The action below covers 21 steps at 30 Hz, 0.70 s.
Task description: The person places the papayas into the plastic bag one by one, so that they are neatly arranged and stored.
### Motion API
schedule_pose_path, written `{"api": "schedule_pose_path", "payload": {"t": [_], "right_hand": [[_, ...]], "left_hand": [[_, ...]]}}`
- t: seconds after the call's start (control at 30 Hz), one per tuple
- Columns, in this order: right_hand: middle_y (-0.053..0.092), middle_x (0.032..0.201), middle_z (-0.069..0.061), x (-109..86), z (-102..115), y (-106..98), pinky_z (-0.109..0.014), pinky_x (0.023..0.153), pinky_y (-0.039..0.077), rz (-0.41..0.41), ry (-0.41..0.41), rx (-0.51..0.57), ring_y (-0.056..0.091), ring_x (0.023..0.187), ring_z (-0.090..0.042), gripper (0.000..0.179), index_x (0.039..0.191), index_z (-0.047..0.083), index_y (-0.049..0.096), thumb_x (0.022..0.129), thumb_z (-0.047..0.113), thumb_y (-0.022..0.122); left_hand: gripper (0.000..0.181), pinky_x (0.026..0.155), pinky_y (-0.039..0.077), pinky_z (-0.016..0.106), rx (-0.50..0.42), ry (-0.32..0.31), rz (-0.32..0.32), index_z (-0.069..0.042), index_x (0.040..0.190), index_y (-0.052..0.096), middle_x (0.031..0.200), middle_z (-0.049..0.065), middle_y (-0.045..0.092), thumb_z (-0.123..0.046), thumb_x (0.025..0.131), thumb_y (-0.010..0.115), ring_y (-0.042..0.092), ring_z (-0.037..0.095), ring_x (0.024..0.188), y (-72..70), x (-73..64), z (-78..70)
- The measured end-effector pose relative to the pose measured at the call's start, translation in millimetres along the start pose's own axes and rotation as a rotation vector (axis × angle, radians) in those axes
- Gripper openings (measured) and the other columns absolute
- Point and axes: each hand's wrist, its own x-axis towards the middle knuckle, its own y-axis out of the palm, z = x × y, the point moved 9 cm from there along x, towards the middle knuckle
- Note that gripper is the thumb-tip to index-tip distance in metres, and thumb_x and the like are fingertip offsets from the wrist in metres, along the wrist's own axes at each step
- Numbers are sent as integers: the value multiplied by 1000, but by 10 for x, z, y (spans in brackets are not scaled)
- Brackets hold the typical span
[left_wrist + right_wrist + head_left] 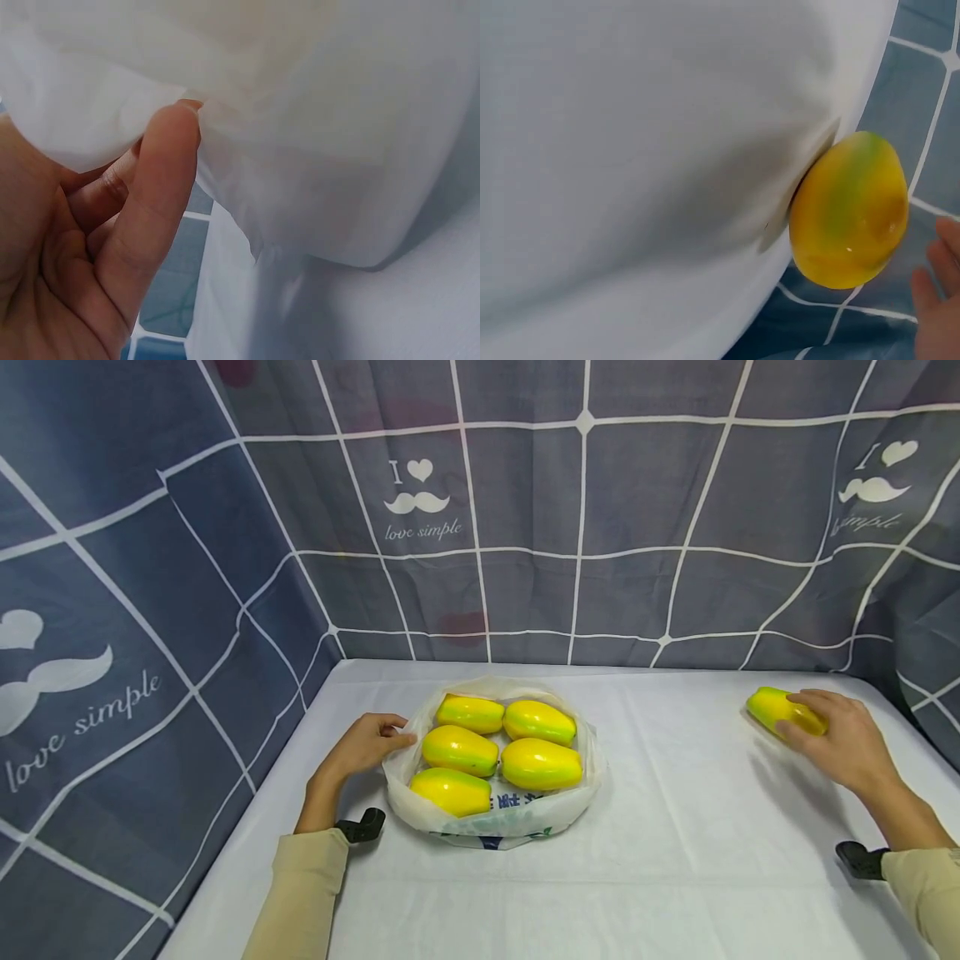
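Note:
A white plastic bag stands on the table with its rim spread wide, showing several yellow-green papayas inside. My left hand pinches the bag's left rim between thumb and fingers; the left wrist view shows the thumb against the thin film. Far to the right, a single papaya lies on the table. Over its near right end is my right hand, thumb and fingers spread to either side. In the right wrist view, a gap shows between the fingers and this papaya.
A white cloth covers the table. Dark checked fabric hangs behind it and along both sides. Blue print shows on the bag's inner wall. Each wrist carries a black strap-on mount.

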Motion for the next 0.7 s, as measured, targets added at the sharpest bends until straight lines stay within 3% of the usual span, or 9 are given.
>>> {"api": "schedule_pose_path", "payload": {"t": [0.17, 0.37, 0.47, 0.7], "right_hand": [[33, 136, -46, 105, -148, 66, -69, 108, 10, 65, 43, 1, 24, 127, -65, 52, 131, -16, 46, 94, 17, 63], [37, 131, -47, 174, -284, 139, -73, 97, 23, 152, 119, -4, 34, 116, -61, 62, 138, -17, 38, 97, 24, 61], [38, 127, -47, 179, -335, 130, -71, 92, 27, 156, 141, -23, 36, 112, -60, 64, 137, -19, 37, 97, 25, 61], [38, 120, -45, 207, -391, 101, -67, 95, 20, 138, 139, -89, 29, 113, -61, 58, 130, -22, 41, 94, 18, 62]], "left_hand": [[41, 67, 47, 30, 1, 0, -3, 4, 122, 65, 92, 10, 66, -25, 94, 69, 56, 21, 78, 9, 2, 8], [41, 66, 47, 31, 0, 1, -7, 4, 122, 65, 91, 10, 65, -25, 94, 69, 55, 21, 77, 20, 7, 9], [42, 65, 47, 32, -2, 7, -2, 5, 122, 64, 90, 10, 65, -25, 94, 69, 55, 21, 76, 18, 3, -2], [38, 67, 47, 31, 1, -7, -9, 2, 121, 66, 89, 9, 66, -25, 94, 69, 56, 21, 76, 1, 8, 18]]}}
